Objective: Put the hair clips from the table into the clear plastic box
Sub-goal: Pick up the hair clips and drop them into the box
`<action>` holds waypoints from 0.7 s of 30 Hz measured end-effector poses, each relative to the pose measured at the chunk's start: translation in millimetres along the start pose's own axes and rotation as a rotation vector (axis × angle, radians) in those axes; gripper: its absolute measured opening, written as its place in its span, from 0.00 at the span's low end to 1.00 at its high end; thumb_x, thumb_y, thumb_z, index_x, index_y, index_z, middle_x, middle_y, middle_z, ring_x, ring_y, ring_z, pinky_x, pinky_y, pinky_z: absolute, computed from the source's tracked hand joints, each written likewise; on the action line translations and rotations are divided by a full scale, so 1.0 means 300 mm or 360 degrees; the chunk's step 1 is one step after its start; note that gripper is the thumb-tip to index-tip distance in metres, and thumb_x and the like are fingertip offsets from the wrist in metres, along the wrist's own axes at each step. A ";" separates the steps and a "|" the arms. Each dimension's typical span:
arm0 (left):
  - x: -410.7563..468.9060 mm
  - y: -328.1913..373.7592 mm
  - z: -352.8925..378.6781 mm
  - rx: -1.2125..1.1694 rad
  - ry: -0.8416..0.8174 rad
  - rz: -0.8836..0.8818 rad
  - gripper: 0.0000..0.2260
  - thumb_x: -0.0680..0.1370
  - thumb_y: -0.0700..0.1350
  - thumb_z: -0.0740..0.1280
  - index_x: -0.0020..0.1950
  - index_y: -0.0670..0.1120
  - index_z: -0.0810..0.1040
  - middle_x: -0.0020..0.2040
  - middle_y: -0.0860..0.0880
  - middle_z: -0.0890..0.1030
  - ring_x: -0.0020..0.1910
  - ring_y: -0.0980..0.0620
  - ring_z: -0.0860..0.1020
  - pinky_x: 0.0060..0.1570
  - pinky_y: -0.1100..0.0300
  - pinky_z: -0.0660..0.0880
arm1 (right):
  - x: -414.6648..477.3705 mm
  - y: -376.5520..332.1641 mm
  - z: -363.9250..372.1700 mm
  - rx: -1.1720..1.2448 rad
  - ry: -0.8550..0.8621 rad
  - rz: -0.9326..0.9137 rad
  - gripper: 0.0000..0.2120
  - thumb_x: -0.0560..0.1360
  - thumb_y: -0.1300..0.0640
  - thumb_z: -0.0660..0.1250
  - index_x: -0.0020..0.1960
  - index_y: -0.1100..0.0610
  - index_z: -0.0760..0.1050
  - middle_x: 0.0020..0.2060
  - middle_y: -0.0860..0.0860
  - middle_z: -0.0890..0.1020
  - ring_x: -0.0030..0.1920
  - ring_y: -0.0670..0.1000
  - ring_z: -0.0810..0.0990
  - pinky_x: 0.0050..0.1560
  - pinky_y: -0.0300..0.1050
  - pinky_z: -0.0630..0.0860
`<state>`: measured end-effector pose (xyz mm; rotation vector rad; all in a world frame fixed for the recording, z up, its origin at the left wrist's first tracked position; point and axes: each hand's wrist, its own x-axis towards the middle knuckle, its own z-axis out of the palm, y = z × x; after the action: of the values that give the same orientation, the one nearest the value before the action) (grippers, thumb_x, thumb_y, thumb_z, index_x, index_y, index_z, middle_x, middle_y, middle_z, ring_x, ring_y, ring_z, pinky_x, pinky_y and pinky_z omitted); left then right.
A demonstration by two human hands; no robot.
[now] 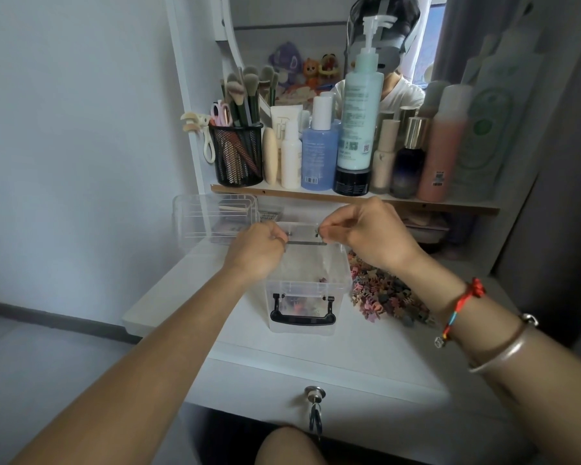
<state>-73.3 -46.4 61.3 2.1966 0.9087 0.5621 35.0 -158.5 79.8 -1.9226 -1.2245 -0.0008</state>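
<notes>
Nearest to me, a drawer front with one key in its lock is sitting under the white worktop. I am looking down on two bare forearms reaching across it; the right one is wearing three bands: a red cord, a multicoloured string and a smooth bangle. Between them one clear plastic box is standing open, rectangular, with a black carrying handle hanging on its near wall. A few hair clips are lying on its bottom, seen dimly through the plastic. Just beside the box on its right, a loose pile of hair clips, small claw shapes in pink, brown and grey, too many to count, is resting on the worktop, partly hidden by the right wrist. At the far rim of the box, my left hand and my right hand are both curled, fingertips pinched on the two ends of a thin dark bar at the far rim; I cannot tell what it is. Behind the left hand, one more clear box is standing. Farther back, a shelf is carrying a black mesh cup of brushes and a row of bottles in front of a mirror.
</notes>
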 end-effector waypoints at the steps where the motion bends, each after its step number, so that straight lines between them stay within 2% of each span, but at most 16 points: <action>1: 0.000 0.000 0.000 0.0006 -0.0002 0.0002 0.12 0.78 0.39 0.56 0.55 0.42 0.78 0.58 0.42 0.79 0.57 0.41 0.77 0.58 0.56 0.71 | 0.001 0.000 0.002 -0.0007 0.0001 0.0007 0.04 0.71 0.60 0.70 0.44 0.58 0.84 0.36 0.48 0.82 0.34 0.38 0.76 0.37 0.19 0.67; 4: 0.002 0.000 0.000 0.0015 -0.0005 0.0009 0.12 0.78 0.39 0.56 0.55 0.42 0.78 0.58 0.42 0.79 0.57 0.41 0.77 0.58 0.55 0.71 | 0.006 0.000 0.004 -0.0070 -0.0043 0.0026 0.06 0.71 0.61 0.70 0.47 0.58 0.82 0.35 0.48 0.80 0.36 0.41 0.76 0.37 0.23 0.68; 6: 0.005 -0.001 0.000 0.0011 -0.0010 0.0007 0.12 0.78 0.39 0.56 0.55 0.42 0.78 0.58 0.43 0.79 0.57 0.41 0.77 0.59 0.55 0.71 | 0.009 0.010 0.007 -0.0115 -0.0133 0.0075 0.12 0.72 0.63 0.68 0.55 0.58 0.76 0.36 0.47 0.80 0.40 0.44 0.77 0.43 0.33 0.71; 8: 0.010 -0.003 0.000 -0.0003 -0.0015 -0.0002 0.12 0.79 0.39 0.56 0.55 0.42 0.78 0.58 0.44 0.79 0.57 0.41 0.77 0.58 0.56 0.71 | 0.013 0.029 0.003 -0.0123 -0.0086 0.0155 0.14 0.74 0.64 0.65 0.58 0.58 0.72 0.42 0.50 0.81 0.47 0.48 0.77 0.48 0.38 0.71; 10: 0.018 -0.006 -0.004 -0.0017 -0.0016 -0.0024 0.12 0.79 0.39 0.55 0.54 0.43 0.78 0.57 0.45 0.79 0.57 0.42 0.77 0.57 0.56 0.71 | 0.013 0.058 -0.006 -0.0210 0.0049 0.0193 0.10 0.74 0.64 0.62 0.55 0.58 0.75 0.47 0.52 0.82 0.50 0.50 0.77 0.51 0.37 0.70; 12: 0.026 -0.013 -0.008 -0.0017 -0.0008 -0.0036 0.12 0.78 0.39 0.55 0.54 0.44 0.77 0.58 0.45 0.78 0.56 0.42 0.77 0.57 0.55 0.72 | 0.000 0.088 -0.017 -0.0386 -0.0130 0.0217 0.08 0.74 0.64 0.63 0.49 0.58 0.79 0.46 0.52 0.82 0.51 0.49 0.78 0.51 0.35 0.69; 15: 0.033 -0.016 -0.008 -0.0010 0.0003 -0.0036 0.12 0.78 0.39 0.56 0.55 0.43 0.77 0.60 0.44 0.78 0.57 0.41 0.77 0.59 0.53 0.72 | -0.043 0.121 -0.010 -0.0552 -0.0798 0.0237 0.05 0.72 0.61 0.68 0.45 0.58 0.82 0.42 0.51 0.83 0.43 0.45 0.78 0.47 0.35 0.71; 16: 0.034 -0.016 -0.007 -0.0002 0.0007 -0.0031 0.12 0.78 0.39 0.56 0.55 0.43 0.77 0.60 0.44 0.78 0.57 0.41 0.77 0.59 0.53 0.72 | -0.056 0.126 -0.005 -0.0599 -0.0917 0.0223 0.04 0.70 0.60 0.69 0.44 0.58 0.82 0.40 0.51 0.83 0.41 0.45 0.77 0.45 0.35 0.72; 19: 0.036 -0.016 -0.004 -0.0009 0.0021 -0.0030 0.12 0.79 0.39 0.56 0.55 0.43 0.77 0.60 0.44 0.78 0.57 0.41 0.77 0.60 0.52 0.73 | -0.069 0.127 0.004 -0.0708 -0.0939 0.0152 0.02 0.68 0.60 0.71 0.38 0.54 0.80 0.33 0.48 0.81 0.32 0.42 0.75 0.36 0.31 0.70; 21: 0.037 -0.018 -0.003 -0.0016 0.0026 -0.0028 0.12 0.79 0.39 0.56 0.55 0.43 0.78 0.59 0.44 0.78 0.57 0.41 0.77 0.59 0.52 0.72 | -0.066 0.127 0.012 -0.0771 -0.0901 0.0122 0.04 0.68 0.60 0.70 0.37 0.52 0.80 0.30 0.44 0.78 0.34 0.43 0.75 0.38 0.33 0.72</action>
<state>-68.9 -35.0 59.3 2.1757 0.9309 0.5763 51.6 -177.7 45.1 -2.4947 -1.6252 0.3353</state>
